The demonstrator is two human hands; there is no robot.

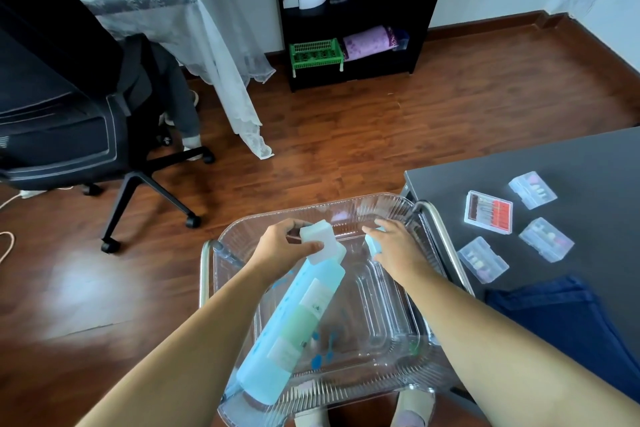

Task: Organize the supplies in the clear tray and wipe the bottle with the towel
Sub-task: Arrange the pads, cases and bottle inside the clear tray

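Gripping bottle (294, 315), labels unreadable, left hand (287, 243).

- Both bare forearms reach forward from the bottom of the view, angled inward toward each other.
- The left hand (289, 243) is palm-down, fingers curled forward and thumb pressed along the side in a pinching grip.
- The right hand (393, 244) is palm-down, fingers bent and closed in a grip.
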